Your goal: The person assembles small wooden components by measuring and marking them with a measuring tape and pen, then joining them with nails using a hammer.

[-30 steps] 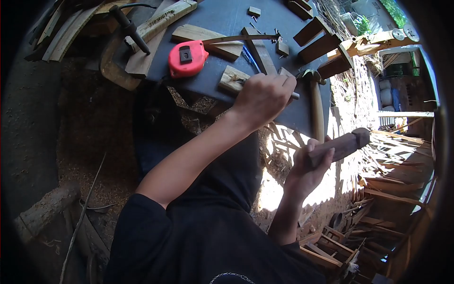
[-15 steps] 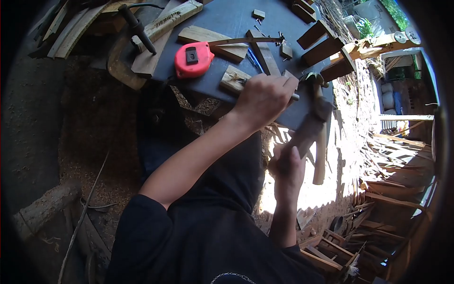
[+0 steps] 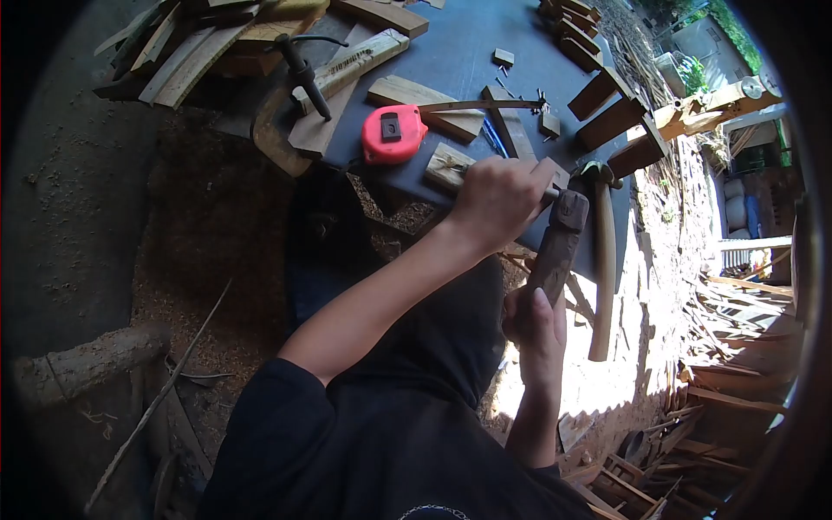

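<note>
A single head-worn camera is looking forward and steeply down, close over the person's own arms and hands; it is facing the near edge of the dark counter (image 3: pixel 451 52); its fisheye lens is bending the dirt ground around the frame's edges.

The left hand (image 3: pixel 501 201) hides most of the chisel (image 3: pixel 548 196) (blade tip unseen).

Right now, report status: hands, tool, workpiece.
Left hand grips chisel on wood block. Right hand holds wooden mallet at chisel's end. Tape measure beside block.
</note>
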Demonstrator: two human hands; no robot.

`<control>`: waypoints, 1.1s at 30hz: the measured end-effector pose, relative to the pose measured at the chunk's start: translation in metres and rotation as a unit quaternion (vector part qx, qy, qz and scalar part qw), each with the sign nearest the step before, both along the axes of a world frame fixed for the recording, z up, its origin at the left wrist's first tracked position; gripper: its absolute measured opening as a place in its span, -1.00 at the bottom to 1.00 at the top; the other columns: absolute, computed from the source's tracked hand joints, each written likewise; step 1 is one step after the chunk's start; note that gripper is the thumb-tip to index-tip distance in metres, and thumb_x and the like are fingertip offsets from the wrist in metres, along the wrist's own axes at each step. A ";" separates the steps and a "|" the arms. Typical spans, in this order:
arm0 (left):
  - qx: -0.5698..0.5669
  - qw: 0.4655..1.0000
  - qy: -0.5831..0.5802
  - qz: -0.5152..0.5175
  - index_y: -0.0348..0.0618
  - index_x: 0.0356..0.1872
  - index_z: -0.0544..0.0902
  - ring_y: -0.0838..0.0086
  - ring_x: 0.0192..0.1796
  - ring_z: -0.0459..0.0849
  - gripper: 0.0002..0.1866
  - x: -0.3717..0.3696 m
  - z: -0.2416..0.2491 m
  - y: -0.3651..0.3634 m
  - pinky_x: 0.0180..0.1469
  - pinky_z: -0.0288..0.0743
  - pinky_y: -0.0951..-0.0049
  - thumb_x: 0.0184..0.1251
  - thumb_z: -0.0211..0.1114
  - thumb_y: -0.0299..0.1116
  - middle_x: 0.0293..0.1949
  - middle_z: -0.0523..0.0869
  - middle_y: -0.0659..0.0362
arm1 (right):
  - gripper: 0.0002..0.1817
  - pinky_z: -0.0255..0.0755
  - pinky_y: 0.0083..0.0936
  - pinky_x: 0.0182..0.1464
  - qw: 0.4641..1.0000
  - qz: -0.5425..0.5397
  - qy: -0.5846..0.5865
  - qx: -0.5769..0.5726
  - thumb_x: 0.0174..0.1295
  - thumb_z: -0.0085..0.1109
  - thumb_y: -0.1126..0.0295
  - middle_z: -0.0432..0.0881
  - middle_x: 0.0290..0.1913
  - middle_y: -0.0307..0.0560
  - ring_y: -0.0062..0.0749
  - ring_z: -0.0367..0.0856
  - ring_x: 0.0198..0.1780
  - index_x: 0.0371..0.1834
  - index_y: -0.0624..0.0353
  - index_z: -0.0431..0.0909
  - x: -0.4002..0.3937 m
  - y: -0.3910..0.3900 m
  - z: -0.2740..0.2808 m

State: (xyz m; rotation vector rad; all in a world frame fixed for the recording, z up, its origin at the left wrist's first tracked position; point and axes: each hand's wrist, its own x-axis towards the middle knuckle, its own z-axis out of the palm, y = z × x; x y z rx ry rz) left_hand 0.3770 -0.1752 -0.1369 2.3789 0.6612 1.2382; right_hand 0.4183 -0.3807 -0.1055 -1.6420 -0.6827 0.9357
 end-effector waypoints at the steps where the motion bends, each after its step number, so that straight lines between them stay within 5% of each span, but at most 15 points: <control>1: -0.014 1.000 -0.008 -0.008 -0.07 -0.28 0.53 0.16 -0.34 0.77 -0.70 -0.002 0.003 0.001 -0.29 0.54 0.17 0.26 0.55 -0.27 -0.47 0.68 0.14 | -0.33 0.28 -0.66 -0.41 1.000 -0.014 -0.003 0.006 0.63 0.03 -0.07 0.56 -0.29 -0.20 -0.64 0.45 -0.45 0.56 0.20 0.27 0.003 0.000 0.000; 6: -0.151 0.979 -0.130 -0.053 -0.08 -0.38 0.49 0.29 -0.51 0.62 -0.66 -0.012 0.032 0.005 -0.37 0.40 0.27 0.52 0.42 -0.18 -0.61 0.51 0.21 | -0.27 0.19 -0.68 -0.45 0.990 -0.110 0.032 0.080 0.53 0.09 -0.11 0.51 -0.35 -0.22 -0.68 0.37 -0.46 0.54 0.22 0.34 0.004 0.009 0.005; 12: -0.483 0.782 -0.372 -0.133 0.06 -0.46 0.35 0.68 -0.47 0.09 -0.57 -0.039 0.049 0.038 -0.39 0.10 0.54 0.64 0.33 -0.14 -0.50 0.20 0.47 | -0.30 0.16 -0.70 -0.48 0.994 -0.082 0.043 0.062 0.56 0.06 -0.08 0.51 -0.35 -0.23 -0.71 0.32 -0.50 0.52 0.26 0.35 0.004 -0.002 -0.002; 17: -0.509 0.720 -0.439 -0.171 0.06 -0.47 0.31 0.68 -0.41 0.19 -0.56 -0.053 0.071 0.040 -0.23 0.23 0.52 0.65 0.30 -0.17 -0.50 0.21 0.41 | -0.34 0.14 -0.71 -0.50 0.995 -0.078 0.025 0.051 0.60 0.05 -0.09 0.52 -0.35 -0.23 -0.71 0.32 -0.52 0.50 0.22 0.36 0.004 -0.001 0.002; 18: -0.503 0.726 -0.430 -0.187 -0.02 -0.41 0.48 0.72 -0.40 0.24 -0.65 -0.060 0.070 0.045 -0.26 0.23 0.52 0.64 0.32 -0.17 -0.49 0.26 0.41 | -0.37 0.15 -0.71 -0.51 0.996 -0.072 0.026 0.046 0.61 0.04 -0.07 0.52 -0.35 -0.23 -0.72 0.32 -0.52 0.48 0.20 0.36 0.009 -0.004 -0.002; 21: -0.405 0.884 -0.187 -0.141 -0.13 -0.21 0.69 0.81 -0.37 0.28 -0.77 -0.088 0.097 0.035 -0.32 0.19 0.49 0.61 0.35 -0.19 -0.44 0.40 0.41 | -0.40 0.15 -0.70 -0.51 0.996 -0.067 0.012 0.062 0.62 0.04 -0.06 0.52 -0.34 -0.23 -0.72 0.32 -0.53 0.46 0.19 0.37 0.009 -0.003 0.004; 23: -0.302 0.940 -0.025 -0.156 -0.21 0.30 0.65 0.65 -0.10 0.61 -0.58 -0.101 0.089 0.037 -0.10 0.51 0.45 0.51 0.38 -0.31 -0.06 0.67 0.19 | -0.40 0.14 -0.70 -0.52 0.997 -0.066 0.017 0.048 0.62 0.04 -0.07 0.53 -0.34 -0.23 -0.73 0.32 -0.53 0.46 0.18 0.37 0.011 -0.003 0.009; 24: -0.255 0.954 0.023 -0.155 -0.20 0.38 0.61 0.58 0.02 0.67 -0.52 -0.103 0.082 0.035 0.02 0.57 0.41 0.49 0.37 -0.34 0.06 0.69 0.13 | -0.40 0.14 -0.70 -0.52 0.997 -0.065 0.021 0.040 0.62 0.04 -0.07 0.53 -0.34 -0.23 -0.73 0.31 -0.54 0.46 0.18 0.37 0.011 -0.004 0.010; 25: -0.207 0.964 0.072 -0.153 -0.19 0.46 0.56 0.50 0.14 0.72 -0.45 -0.106 0.076 0.033 0.13 0.64 0.37 0.46 0.36 -0.38 0.18 0.70 0.06 | -0.40 0.14 -0.70 -0.52 0.996 -0.068 0.035 0.042 0.62 0.04 -0.07 0.53 -0.34 -0.23 -0.73 0.31 -0.53 0.46 0.17 0.38 0.012 -0.004 0.008; 26: -0.256 0.938 0.185 -0.140 -0.22 0.59 0.39 0.25 0.48 0.60 -0.29 -0.115 0.075 0.031 0.42 0.55 0.21 0.41 0.32 -0.45 0.41 0.59 -0.06 | -0.41 0.13 -0.70 -0.52 0.995 -0.069 0.049 0.044 0.62 0.05 -0.07 0.54 -0.34 -0.22 -0.74 0.31 -0.53 0.45 0.17 0.38 0.013 -0.004 0.005; 29: -0.114 0.956 0.244 -0.115 -0.21 0.58 0.39 0.09 0.42 0.63 -0.32 -0.121 0.053 0.026 0.36 0.56 0.16 0.43 0.31 -0.45 0.35 0.61 -0.10 | -0.43 0.15 -0.71 -0.52 0.994 -0.070 0.068 0.041 0.63 0.06 -0.05 0.55 -0.33 -0.21 -0.74 0.32 -0.53 0.44 0.15 0.38 0.014 -0.003 0.002; 33: -0.178 0.937 0.299 -0.031 -0.12 0.59 0.40 -0.01 0.33 0.65 -0.30 -0.113 0.065 0.017 0.34 0.51 0.10 0.45 0.39 -0.33 0.37 0.57 -0.09 | -0.43 0.18 -0.71 -0.52 0.995 -0.059 0.070 0.048 0.63 0.06 -0.05 0.56 -0.33 -0.20 -0.74 0.34 -0.53 0.44 0.14 0.36 0.014 -0.006 -0.001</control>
